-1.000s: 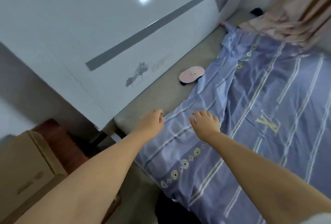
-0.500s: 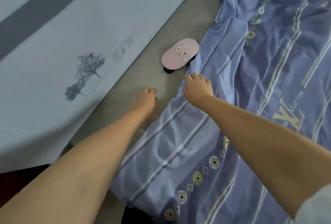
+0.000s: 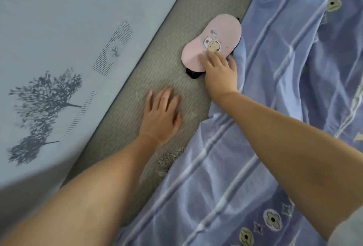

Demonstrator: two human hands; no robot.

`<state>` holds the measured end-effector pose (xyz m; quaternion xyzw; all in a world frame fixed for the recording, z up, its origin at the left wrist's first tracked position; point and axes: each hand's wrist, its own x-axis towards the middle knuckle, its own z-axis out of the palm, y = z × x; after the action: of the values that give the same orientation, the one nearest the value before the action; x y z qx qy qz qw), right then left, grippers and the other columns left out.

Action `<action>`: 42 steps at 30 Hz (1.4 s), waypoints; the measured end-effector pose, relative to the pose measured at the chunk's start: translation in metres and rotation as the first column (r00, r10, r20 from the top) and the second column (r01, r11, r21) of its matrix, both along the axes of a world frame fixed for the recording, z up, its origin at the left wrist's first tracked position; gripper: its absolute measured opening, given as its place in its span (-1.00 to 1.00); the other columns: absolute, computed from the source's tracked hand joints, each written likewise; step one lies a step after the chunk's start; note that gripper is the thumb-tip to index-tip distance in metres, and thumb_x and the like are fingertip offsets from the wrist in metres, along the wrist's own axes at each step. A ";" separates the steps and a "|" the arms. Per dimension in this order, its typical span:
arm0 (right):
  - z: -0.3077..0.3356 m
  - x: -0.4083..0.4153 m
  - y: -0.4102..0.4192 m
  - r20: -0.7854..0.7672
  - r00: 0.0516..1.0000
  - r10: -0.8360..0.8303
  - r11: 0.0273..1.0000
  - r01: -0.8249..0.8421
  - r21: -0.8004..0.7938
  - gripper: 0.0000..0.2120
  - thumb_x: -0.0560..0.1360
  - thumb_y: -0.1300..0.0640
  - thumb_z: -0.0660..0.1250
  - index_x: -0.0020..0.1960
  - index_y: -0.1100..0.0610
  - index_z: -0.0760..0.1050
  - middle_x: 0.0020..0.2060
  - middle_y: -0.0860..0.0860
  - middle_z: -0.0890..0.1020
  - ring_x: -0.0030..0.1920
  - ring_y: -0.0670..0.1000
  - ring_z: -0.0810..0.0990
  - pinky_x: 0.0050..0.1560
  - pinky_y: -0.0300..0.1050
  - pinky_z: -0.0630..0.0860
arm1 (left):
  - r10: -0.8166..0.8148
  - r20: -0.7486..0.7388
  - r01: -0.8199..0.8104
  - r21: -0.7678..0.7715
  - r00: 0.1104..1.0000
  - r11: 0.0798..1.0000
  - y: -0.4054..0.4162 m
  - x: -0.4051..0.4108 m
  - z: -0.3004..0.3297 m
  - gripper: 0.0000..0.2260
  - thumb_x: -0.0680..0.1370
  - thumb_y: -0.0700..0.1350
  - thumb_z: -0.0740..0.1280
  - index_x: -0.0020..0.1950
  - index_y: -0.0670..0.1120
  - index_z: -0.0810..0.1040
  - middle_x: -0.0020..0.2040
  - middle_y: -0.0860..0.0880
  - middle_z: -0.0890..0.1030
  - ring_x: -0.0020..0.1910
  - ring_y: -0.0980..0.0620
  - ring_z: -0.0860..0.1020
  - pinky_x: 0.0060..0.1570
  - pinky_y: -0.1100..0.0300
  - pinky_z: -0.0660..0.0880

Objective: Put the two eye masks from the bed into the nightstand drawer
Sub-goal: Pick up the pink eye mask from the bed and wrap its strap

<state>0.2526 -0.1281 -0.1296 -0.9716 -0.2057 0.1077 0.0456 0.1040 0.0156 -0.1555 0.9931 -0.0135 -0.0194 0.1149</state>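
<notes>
Just the one head cam here, tilted steeply down over the bed.

It sits up at the wearer's head and looks forward and down along both forearms, so the arms come in from the bottom edge and reach up-frame. It's close in: the grey mattress strip point(image 3: 135, 120) runs diagonally through the middle, the pale headboard panel point(image 3: 64, 29) fills the left side, and the blue striped sheet point(image 3: 284, 108) takes the right. Wide-angle lens, so straight edges lean and near things look big. No second view to compare with.
</notes>
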 end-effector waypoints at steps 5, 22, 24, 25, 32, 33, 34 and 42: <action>0.038 0.024 0.001 -0.154 0.980 -0.123 0.980 0.144 0.137 -0.53 0.51 0.33 0.08 0.38 0.06 0.35 0.24 0.16 0.55 0.19 0.21 0.51 0.10 -0.06 0.41 | -0.011 -0.089 0.010 -0.014 0.996 1.000 0.001 0.001 0.001 -0.59 0.47 0.01 0.19 0.23 -0.16 0.50 0.29 -0.23 0.52 0.27 -0.22 0.49 0.34 -0.29 0.24; 0.326 -0.159 -0.071 -0.476 0.874 0.094 0.536 0.359 0.764 -0.84 0.53 0.11 0.26 0.07 0.11 0.51 -0.07 0.24 0.59 -0.04 0.08 0.60 0.15 0.18 0.55 | -0.067 -0.241 -0.110 -0.652 0.968 0.750 -0.033 -0.065 0.343 -0.82 0.58 -0.17 0.19 0.06 -0.23 0.52 -0.06 -0.12 0.60 -0.13 0.08 0.57 -0.09 0.16 0.47; 0.353 -0.193 -0.083 -0.425 0.883 0.200 0.472 0.293 0.832 -0.84 0.51 0.08 0.30 0.07 -0.09 0.47 -0.10 0.02 0.60 -0.07 -0.11 0.60 0.09 -0.08 0.59 | -0.024 -0.241 -0.143 -0.651 0.970 0.745 -0.046 -0.108 0.369 -0.80 0.58 -0.18 0.20 0.04 -0.32 0.48 -0.01 -0.28 0.59 -0.04 -0.09 0.57 0.01 0.02 0.46; 0.366 -0.211 -0.089 -0.398 0.879 0.262 0.456 0.251 0.854 -0.78 0.50 0.06 0.31 0.11 -0.14 0.43 -0.10 -0.03 0.60 -0.09 -0.18 0.61 0.03 -0.24 0.58 | -0.001 -0.249 -0.169 -0.660 0.968 0.732 -0.052 -0.132 0.381 -0.79 0.57 -0.18 0.21 0.01 -0.34 0.47 -0.03 -0.31 0.58 -0.05 -0.09 0.55 -0.01 0.02 0.44; 0.419 -0.335 -0.137 -0.469 0.648 0.600 0.613 0.004 0.790 -0.59 0.55 0.22 0.23 0.26 -0.21 0.35 0.23 -0.16 0.48 0.27 -0.27 0.42 0.26 -0.29 0.42 | 0.333 -0.213 -0.325 -0.887 0.919 0.328 -0.096 -0.297 0.445 -0.70 0.42 -0.41 0.25 -0.34 -0.12 0.68 -0.32 0.02 0.66 -0.24 0.05 0.59 -0.36 0.39 0.51; 0.421 -0.348 -0.139 -0.460 0.664 0.590 0.613 0.002 0.790 -0.58 0.54 0.29 0.19 0.27 -0.14 0.39 0.24 -0.14 0.49 0.29 -0.22 0.42 0.28 -0.22 0.40 | 0.394 -0.199 -0.317 -0.911 0.898 0.263 -0.101 -0.317 0.452 -0.67 0.36 -0.44 0.25 -0.45 -0.11 0.66 -0.29 -0.03 0.64 -0.21 0.00 0.57 -0.35 0.38 0.53; 0.425 -0.362 -0.139 -0.472 0.675 0.567 0.605 0.047 0.795 -0.62 0.54 0.30 0.16 0.27 -0.05 0.43 0.23 -0.09 0.52 0.30 -0.14 0.45 0.28 -0.15 0.41 | 0.439 -0.163 -0.294 -0.923 0.883 0.249 -0.108 -0.336 0.459 -0.63 0.33 -0.46 0.24 -0.52 -0.09 0.63 -0.25 -0.05 0.60 -0.19 0.00 0.55 -0.29 0.37 0.55; 0.450 -0.486 -0.115 -0.594 0.454 0.664 0.539 0.260 0.802 -0.71 0.48 0.20 0.35 0.19 0.16 0.47 0.00 0.08 0.63 -0.11 0.04 0.64 -0.04 -0.04 0.62 | 0.761 0.090 -0.176 -0.949 0.642 0.261 -0.140 -0.467 0.488 -0.62 0.47 -0.36 0.18 -0.05 0.08 0.64 -0.19 0.10 0.63 -0.21 0.25 0.59 -0.11 0.37 0.50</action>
<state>-0.2336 -0.2434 0.3207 -0.5939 -0.3111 0.4782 0.5673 -0.3634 -0.1242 0.3329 0.6872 0.2610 0.3086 0.6037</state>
